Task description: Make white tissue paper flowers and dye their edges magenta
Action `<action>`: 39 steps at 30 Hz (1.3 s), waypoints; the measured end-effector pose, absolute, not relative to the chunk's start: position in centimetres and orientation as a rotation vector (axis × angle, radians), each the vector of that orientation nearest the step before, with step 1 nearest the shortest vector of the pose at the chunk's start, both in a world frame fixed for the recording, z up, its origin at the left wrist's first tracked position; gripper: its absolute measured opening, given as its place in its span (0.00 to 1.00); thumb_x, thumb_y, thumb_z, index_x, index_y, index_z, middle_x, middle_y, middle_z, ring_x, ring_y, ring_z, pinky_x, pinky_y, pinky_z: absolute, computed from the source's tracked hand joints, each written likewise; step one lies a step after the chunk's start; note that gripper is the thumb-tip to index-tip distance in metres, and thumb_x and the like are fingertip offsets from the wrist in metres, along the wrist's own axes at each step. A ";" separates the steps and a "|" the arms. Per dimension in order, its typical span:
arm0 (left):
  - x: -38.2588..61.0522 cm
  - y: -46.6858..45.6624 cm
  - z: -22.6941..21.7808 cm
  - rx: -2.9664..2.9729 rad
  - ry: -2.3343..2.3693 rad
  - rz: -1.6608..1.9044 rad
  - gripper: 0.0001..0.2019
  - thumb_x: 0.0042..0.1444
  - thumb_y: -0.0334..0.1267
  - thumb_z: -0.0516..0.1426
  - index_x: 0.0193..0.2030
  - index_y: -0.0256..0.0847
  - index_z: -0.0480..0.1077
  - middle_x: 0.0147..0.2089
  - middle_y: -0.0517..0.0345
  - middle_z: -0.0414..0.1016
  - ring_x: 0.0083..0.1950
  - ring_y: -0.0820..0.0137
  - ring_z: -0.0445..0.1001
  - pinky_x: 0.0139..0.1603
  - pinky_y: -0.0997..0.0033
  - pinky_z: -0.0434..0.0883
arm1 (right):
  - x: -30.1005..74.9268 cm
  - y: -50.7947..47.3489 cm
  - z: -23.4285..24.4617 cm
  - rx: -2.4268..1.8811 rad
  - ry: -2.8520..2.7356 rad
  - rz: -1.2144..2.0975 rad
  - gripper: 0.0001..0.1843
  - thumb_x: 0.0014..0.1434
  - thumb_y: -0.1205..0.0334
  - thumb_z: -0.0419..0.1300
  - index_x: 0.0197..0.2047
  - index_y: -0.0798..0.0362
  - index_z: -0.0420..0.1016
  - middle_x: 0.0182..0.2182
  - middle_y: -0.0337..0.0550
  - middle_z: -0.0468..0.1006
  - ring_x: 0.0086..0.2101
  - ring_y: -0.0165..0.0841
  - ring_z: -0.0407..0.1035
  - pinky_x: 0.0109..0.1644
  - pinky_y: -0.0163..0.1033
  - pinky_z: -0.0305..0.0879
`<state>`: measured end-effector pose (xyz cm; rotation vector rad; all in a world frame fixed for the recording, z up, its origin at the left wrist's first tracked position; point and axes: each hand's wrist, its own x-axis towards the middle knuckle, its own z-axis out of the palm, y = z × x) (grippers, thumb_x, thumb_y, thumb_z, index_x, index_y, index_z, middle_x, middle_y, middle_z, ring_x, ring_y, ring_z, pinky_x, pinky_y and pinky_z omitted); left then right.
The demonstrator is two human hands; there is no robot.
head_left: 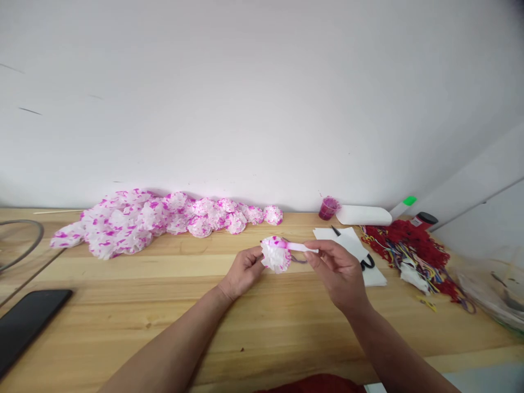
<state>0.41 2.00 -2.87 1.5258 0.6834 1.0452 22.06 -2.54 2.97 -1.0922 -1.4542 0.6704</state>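
My left hand (244, 271) is closed on the edge of a white tissue-paper flower (277, 261), held above the table. Magenta stains mark its top and right side. Between the thumb and fingers of my right hand (340, 270) is a flat white strip (299, 247) with a magenta-stained end. That stained end lies against the upper part of the flower. A thin greyish-purple cord (301, 261) shows beside the flower; where its ends go is hidden.
Similar magenta-spotted paper flowers (123, 224) are heaped along the wall at left. Behind my right hand stand a cup of magenta liquid (328, 208), white paper sheets (350, 240) with black-handled scissors (368, 262), and tangled yarn (413, 245). A black phone (35, 322) lies at left.
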 end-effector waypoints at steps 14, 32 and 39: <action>0.4 1.7 -2.7 1.703 0.777 0.967 0.15 0.67 0.37 0.52 0.50 0.37 0.78 0.40 0.54 0.80 0.41 0.65 0.74 0.46 0.70 0.67 | 21.9 -3.0 4.9 -0.995 -1.734 0.261 0.15 0.60 0.73 0.63 0.48 0.45 0.78 0.41 0.41 0.80 0.43 0.37 0.72 0.49 0.45 0.69; 0.3 1.8 -3.0 1.704 0.816 0.984 0.14 0.66 0.38 0.52 0.44 0.37 0.78 0.36 0.54 0.79 0.38 0.66 0.73 0.43 0.71 0.67 | 21.2 -3.8 5.1 -1.001 -1.817 0.102 0.18 0.58 0.74 0.63 0.48 0.44 0.77 0.40 0.42 0.82 0.43 0.39 0.73 0.50 0.49 0.69; 0.3 2.0 -3.1 1.612 0.825 1.024 0.14 0.63 0.44 0.56 0.39 0.36 0.78 0.34 0.54 0.78 0.39 0.65 0.73 0.44 0.69 0.69 | 22.1 -4.3 4.8 -0.981 -1.916 0.026 0.20 0.57 0.76 0.64 0.48 0.43 0.77 0.39 0.40 0.83 0.44 0.40 0.74 0.51 0.50 0.68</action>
